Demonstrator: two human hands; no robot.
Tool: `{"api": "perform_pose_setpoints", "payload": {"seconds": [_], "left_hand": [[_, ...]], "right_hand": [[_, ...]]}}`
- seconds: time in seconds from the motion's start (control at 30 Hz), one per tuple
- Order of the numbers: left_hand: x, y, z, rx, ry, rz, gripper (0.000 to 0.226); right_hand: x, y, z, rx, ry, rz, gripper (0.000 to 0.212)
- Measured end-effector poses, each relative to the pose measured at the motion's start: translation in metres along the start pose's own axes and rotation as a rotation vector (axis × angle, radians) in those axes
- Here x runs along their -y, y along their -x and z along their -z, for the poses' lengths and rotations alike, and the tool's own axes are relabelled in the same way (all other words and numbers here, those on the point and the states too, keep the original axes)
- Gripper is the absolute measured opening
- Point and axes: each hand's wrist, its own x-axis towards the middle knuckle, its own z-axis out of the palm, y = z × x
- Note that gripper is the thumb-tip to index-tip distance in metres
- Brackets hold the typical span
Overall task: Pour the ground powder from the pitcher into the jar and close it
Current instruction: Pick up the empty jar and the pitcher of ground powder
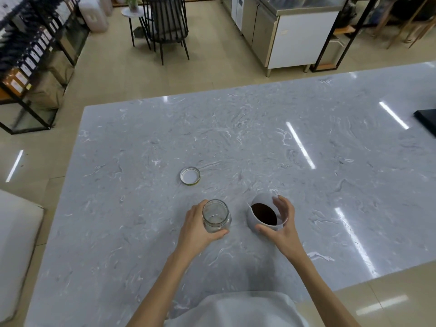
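jar (216, 216) in left hand (197, 228), near table (141, 232) edge.

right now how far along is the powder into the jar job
Done: the lid is off, lying upside down on the table. In hand: the left hand holds the empty jar upright; the right hand is cupped around the pitcher, dark powder inside. Left: pouring and closing.

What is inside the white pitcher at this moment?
The pitcher holds dark brown ground powder, visible through its open top. How deep the powder goes cannot be seen; the opaque wall and the right hand cover the sides.
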Motion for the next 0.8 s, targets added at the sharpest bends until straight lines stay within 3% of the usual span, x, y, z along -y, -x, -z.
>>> {"api": "perform_pose_setpoints", "payload": {"seconds": [0.2,0.63,0.8], "left_hand": [[-0.003,-0.003,0.002,0.007,-0.016,-0.01,0.092],[-0.009,-0.025,0.0,0.061,0.145,-0.038,0.084],[-0.012,-0.031,-0.003,0.084,0.12,-0.043,0.087]], "right_hand": [[-0.004,-0.006,0.006,0.077,0.002,-0.007,0.104],[0.011,-0.023,0.001,-0.061,0.037,0.064,0.069],[0.009,-0.028,0.015,-0.057,-0.008,0.025,0.071]]}}
